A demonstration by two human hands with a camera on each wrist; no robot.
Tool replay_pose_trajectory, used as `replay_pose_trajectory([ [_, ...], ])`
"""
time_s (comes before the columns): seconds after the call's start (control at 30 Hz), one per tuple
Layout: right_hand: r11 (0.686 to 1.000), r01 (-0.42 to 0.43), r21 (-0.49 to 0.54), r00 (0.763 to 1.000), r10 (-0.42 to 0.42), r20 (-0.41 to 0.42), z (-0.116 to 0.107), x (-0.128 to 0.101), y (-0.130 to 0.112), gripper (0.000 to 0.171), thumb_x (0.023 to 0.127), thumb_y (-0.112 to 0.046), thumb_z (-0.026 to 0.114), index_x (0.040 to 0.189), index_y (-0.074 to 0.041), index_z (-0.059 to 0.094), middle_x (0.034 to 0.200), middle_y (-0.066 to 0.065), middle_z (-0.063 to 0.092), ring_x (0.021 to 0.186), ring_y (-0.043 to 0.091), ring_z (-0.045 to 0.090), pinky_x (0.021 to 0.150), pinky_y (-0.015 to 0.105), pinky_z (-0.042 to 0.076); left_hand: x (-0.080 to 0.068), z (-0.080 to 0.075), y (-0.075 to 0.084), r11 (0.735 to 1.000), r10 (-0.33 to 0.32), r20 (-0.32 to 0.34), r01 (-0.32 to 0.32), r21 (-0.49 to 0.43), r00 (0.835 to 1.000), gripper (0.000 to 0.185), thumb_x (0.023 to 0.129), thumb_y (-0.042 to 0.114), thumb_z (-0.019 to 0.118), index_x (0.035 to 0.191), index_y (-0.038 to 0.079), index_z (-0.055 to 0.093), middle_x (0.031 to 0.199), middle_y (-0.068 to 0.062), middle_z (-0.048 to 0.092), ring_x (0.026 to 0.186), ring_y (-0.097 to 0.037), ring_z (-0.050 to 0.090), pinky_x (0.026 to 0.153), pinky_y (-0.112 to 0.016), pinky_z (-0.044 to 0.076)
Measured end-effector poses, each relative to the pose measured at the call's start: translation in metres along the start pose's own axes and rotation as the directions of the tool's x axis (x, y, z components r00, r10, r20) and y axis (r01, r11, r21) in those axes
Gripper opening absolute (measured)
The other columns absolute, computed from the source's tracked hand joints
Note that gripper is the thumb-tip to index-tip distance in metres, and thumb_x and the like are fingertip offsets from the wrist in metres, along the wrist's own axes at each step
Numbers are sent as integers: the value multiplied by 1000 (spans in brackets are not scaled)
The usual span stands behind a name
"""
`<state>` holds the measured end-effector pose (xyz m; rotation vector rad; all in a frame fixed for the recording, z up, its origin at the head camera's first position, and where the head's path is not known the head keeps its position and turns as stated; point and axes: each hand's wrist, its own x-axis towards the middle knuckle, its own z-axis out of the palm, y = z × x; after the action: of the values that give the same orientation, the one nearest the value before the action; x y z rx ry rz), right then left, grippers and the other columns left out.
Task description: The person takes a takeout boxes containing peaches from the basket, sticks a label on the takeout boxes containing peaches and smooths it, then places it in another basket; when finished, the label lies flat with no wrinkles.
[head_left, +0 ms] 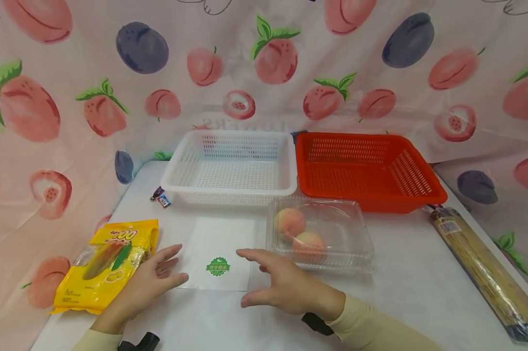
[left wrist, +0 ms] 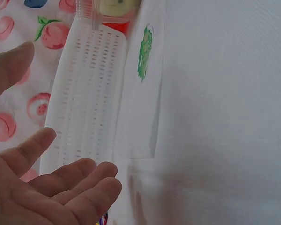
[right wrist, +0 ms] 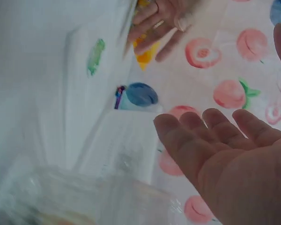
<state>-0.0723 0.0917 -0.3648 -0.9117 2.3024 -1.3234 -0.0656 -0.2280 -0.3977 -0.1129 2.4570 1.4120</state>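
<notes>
A flat, whitish bag (head_left: 222, 234) with a green printed emblem lies on the table between the two hands. My left hand (head_left: 152, 273) hovers at its left side, fingers spread and holding nothing. On the other side my right hand (head_left: 286, 282) is held with thumb and fingers apart, also with nothing in its grasp. Close to the left hand lies a yellow snack packet (head_left: 108, 265) with a mango picture. Just beyond the right hand sits a clear plastic clamshell box (head_left: 338, 229) with two peaches (head_left: 290, 223) inside.
A white plastic basket (head_left: 229, 192) and a red one (head_left: 373, 200) stand side by side at the back. Two small wrapped candies (head_left: 163, 200) lie left of the white basket. A long pack of dry noodles (head_left: 487, 273) runs along the right edge. Fruit-printed cloth (head_left: 246, 63) hangs behind.
</notes>
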Motion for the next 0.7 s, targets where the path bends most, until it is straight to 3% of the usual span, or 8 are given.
replay_pose_trajectory([
  [0.13,997,-43,-57,999,44,25,15,11,7,81,80,-40,84,149,-17,48,148,-6,49,134,16,46,110,38,39,5,0,-6,1000,-19,12,19,6,1000,83,89,32,78,153,1,34,156,-25,34,140,-43,37,107,-50,37],
  [0.33,986,-42,-163,994,57,92,33,24,18,85,78,-39,86,149,-13,47,147,-1,51,135,14,46,112,32,35,11,-1,-9,1000,-25,37,25,18,999,84,88,34,78,152,-1,35,155,-26,35,140,-44,36,108,-52,37],
  [0.7,944,-171,-284,962,222,158,44,34,24,91,75,-39,88,149,-9,45,146,0,52,135,15,45,111,30,35,13,0,-4,999,-29,74,25,43,997,81,85,30,81,149,0,40,153,-28,36,140,-45,34,108,-54,37],
])
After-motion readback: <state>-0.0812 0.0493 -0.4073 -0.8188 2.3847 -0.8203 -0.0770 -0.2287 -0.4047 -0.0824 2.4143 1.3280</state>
